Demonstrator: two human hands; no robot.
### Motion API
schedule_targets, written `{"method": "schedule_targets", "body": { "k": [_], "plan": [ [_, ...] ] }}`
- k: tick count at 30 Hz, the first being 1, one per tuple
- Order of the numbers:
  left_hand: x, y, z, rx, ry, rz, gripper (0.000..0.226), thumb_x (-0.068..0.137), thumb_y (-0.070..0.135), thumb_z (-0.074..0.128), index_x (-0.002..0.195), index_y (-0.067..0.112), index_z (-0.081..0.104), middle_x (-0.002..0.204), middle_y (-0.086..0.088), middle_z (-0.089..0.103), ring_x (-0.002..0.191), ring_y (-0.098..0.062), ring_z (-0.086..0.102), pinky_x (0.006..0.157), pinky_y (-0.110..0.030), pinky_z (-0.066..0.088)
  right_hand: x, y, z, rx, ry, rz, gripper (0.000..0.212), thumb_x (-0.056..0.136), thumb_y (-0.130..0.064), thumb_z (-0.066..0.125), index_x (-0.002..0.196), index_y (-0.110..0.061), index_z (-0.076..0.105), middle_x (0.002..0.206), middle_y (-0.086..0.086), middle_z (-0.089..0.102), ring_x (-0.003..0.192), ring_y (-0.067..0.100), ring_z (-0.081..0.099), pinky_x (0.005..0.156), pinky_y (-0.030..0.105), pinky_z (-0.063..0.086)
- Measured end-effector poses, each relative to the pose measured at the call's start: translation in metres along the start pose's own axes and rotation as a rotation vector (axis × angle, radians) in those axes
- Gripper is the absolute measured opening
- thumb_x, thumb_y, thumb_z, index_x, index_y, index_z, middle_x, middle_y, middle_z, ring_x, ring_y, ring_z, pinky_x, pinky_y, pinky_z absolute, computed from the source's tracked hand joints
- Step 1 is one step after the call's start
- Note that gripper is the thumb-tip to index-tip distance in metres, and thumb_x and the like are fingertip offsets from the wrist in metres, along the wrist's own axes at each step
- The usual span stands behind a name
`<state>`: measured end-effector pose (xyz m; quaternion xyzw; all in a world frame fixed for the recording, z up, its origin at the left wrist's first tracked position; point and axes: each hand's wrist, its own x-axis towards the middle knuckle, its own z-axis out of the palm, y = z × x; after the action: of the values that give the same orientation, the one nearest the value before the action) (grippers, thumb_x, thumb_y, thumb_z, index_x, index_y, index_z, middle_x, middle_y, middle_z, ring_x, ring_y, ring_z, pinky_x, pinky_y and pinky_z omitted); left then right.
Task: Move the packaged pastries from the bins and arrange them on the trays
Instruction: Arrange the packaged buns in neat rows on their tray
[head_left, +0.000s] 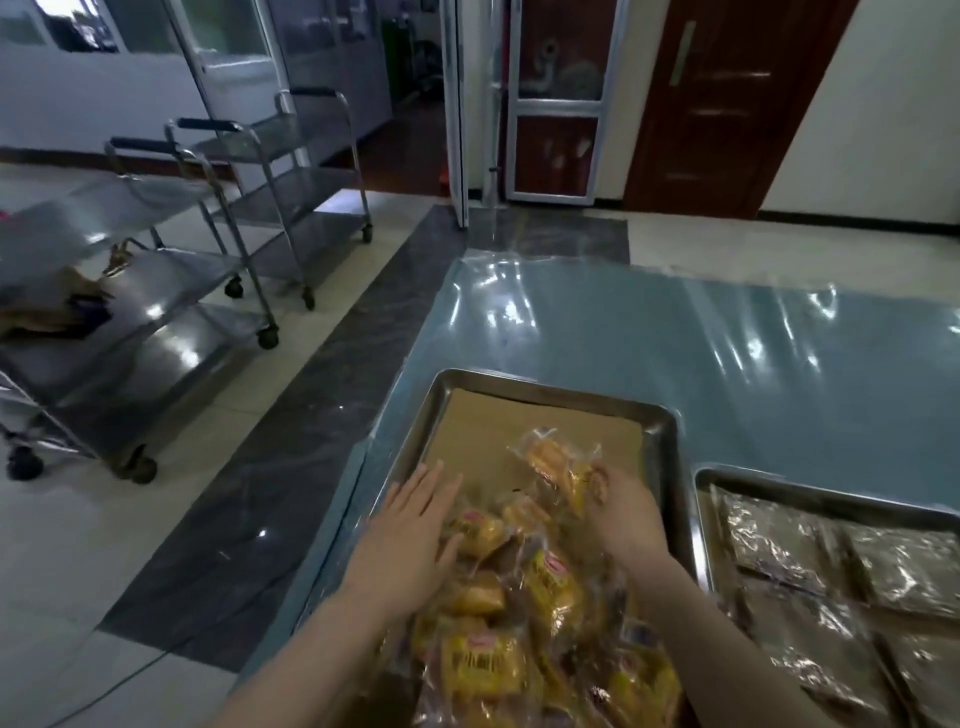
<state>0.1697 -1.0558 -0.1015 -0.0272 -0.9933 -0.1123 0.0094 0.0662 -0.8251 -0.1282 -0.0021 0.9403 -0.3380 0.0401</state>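
Two hands are over the metal tray (669, 434). The left hand (415, 527) is flat, fingers straight, resting against the pile of yellow-wrapped pastries (519, 634) and holding nothing. The right hand (621, 514) pinches one clear-wrapped pastry (556, 460) at the pile's far end, over the brown paper liner (493, 426). A second tray (779, 480) sits just to the right.

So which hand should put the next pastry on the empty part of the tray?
Right. The right hand pinches a packaged pastry over bare paper in the tray; the left hand lies flat, holding nothing.
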Motion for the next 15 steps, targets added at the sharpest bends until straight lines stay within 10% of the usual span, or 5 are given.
{"method": "schedule_targets", "body": {
  "k": [7,15],
  "plan": [
    [0.087,0.014,0.045,-0.015,-0.116,0.164,0.062,0.096,0.049,0.030,0.149,0.031,0.002,0.158,0.005,-0.002,0.142,-0.010,-0.006,0.112,-0.029,-0.006,0.029,0.009,0.022,-0.094,-0.147,-0.039,0.058,0.092,-0.032,0.057,0.143,-0.036,0.029,0.143,-0.005,0.043,0.116,0.017,0.053,0.097,0.039,0.047],
    [0.170,0.024,0.081,0.052,-0.240,0.348,0.078,0.088,0.020,0.049,0.149,0.028,0.001,0.157,0.003,-0.008,0.143,-0.012,-0.008,0.114,-0.032,-0.006,0.036,0.029,0.040,-0.234,-0.236,-0.107,0.074,0.094,-0.040,0.050,0.143,-0.053,-0.004,0.156,-0.015,-0.014,0.143,0.015,-0.014,0.118,0.048,0.008]
  ]
}}
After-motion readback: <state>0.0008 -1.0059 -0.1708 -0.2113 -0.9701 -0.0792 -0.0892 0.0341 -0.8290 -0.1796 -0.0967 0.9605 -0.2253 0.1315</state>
